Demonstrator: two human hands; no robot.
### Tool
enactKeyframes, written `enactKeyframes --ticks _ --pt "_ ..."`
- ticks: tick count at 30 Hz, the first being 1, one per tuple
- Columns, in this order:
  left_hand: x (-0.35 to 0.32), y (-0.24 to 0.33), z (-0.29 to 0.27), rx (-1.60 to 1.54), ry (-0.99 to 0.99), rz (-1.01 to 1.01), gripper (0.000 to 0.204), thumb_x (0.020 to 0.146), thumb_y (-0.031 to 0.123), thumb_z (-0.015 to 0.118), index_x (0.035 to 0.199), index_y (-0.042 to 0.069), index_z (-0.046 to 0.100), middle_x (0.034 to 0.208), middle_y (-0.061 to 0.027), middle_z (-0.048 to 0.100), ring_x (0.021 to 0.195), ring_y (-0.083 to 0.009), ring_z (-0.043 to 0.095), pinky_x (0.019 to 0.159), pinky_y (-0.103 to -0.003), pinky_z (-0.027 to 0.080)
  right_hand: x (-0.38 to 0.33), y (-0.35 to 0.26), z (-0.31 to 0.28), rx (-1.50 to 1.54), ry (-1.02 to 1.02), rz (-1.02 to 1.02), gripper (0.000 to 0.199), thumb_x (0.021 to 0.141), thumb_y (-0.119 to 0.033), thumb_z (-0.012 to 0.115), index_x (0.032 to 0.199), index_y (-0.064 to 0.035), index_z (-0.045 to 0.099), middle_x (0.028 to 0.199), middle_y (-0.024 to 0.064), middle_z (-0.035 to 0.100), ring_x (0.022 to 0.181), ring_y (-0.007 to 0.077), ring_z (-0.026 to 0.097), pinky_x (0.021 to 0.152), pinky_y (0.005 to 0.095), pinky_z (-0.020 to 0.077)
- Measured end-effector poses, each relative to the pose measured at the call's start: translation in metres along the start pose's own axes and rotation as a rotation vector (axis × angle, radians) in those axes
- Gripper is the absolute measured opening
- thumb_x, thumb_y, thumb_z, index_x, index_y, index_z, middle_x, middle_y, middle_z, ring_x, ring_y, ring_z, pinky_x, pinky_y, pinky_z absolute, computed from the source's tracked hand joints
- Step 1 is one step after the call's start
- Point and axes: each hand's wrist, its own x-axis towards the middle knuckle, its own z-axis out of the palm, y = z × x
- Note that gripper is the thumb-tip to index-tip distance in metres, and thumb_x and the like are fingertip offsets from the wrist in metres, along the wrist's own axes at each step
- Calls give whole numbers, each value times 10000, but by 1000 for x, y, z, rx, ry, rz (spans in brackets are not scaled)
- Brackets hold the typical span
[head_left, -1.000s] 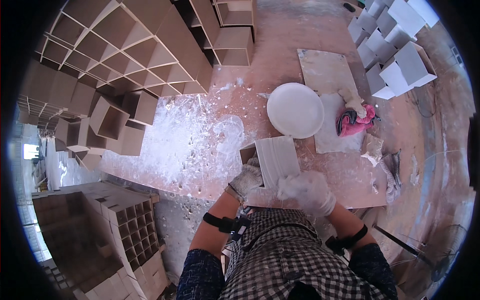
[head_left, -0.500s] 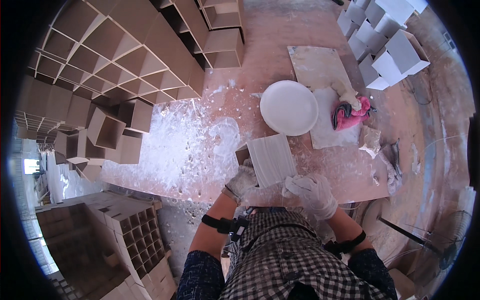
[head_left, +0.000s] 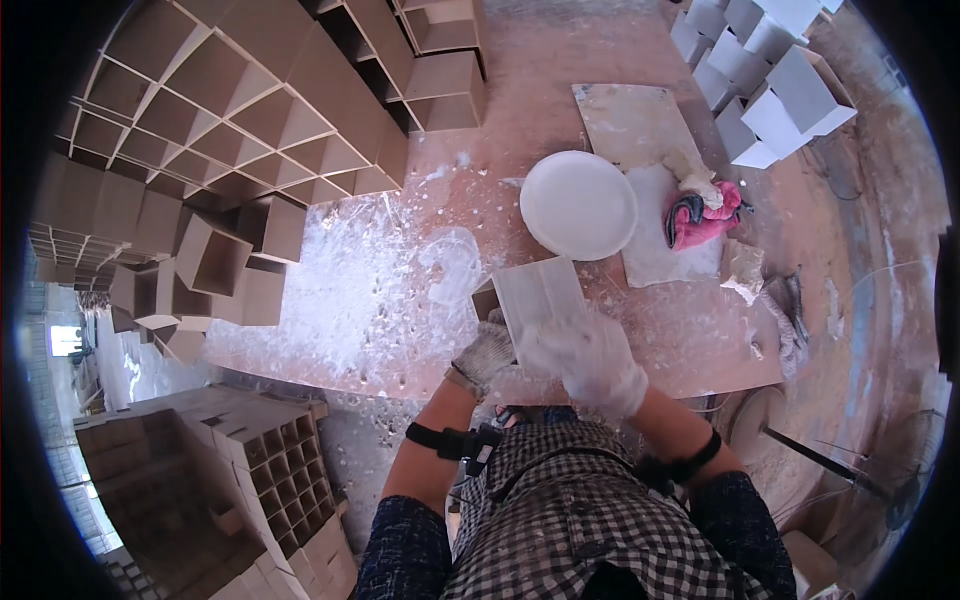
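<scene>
**Inspector:** Nearest first. Both hands are gloved. The left hand (head_left: pixel 487 352) is closed around the lower left edge of a pale rectangular slab (head_left: pixel 540 296), fingers curled under it. The right hand (head_left: pixel 590 358) lies over the slab's lower right corner; it is blurred, so I cannot tell whether it grips or only presses flat.

**Assistant:** Where does the slab sit?

**Inspector:** At the near edge of the reddish worktable (head_left: pixel 690 340), just in front of the person's chest, resting on a small dark block that shows at its left.

**Assistant:** Handling?

**Inspector:** My judgement: stiff, thin, probably plaster or unfired clay, so brittle at the corners and dusty enough to slip in a glove. Take it by two opposite long edges, supported from below, not by one corner.

**Assistant:** Beyond that?

**Inspector:** A round white plate (head_left: pixel 578 204) lies just behind the slab. Beside it, a pink cloth (head_left: pixel 702 216) lies on a flat grey board (head_left: pixel 640 130). The table's left half carries a broad patch of white powder (head_left: pixel 340 300).

**Assistant:** And the room?

**Inspector:** Open brown box moulds (head_left: pixel 250 120) stacked in rows at far left, white blocks (head_left: pixel 770 70) at far right, and a gridded cardboard crate (head_left: pixel 270 460) on the floor at near left.
</scene>
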Motion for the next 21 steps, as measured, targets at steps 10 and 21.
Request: enactKeyframes --ticks 10,21 --pt "-10 -11 -36 56 -197 165 544 843 296 578 1323 53 501 1319 -151 531 1188 -310 514 974 -416 418 -60 -30 -15 995 67 611 329 744 -63 637 1073 -66 639 982 45 664 812 227 669 717 322 529" --pt "29 38 -79 -31 -381 -206 561 891 361 557 1362 79 446 1383 -184 458 1288 -324 432 1066 -394 358 12 9 11 -227 323 285 471 704 -63 602 1171 -129 612 1042 32 624 778 245 596 645 363 497"
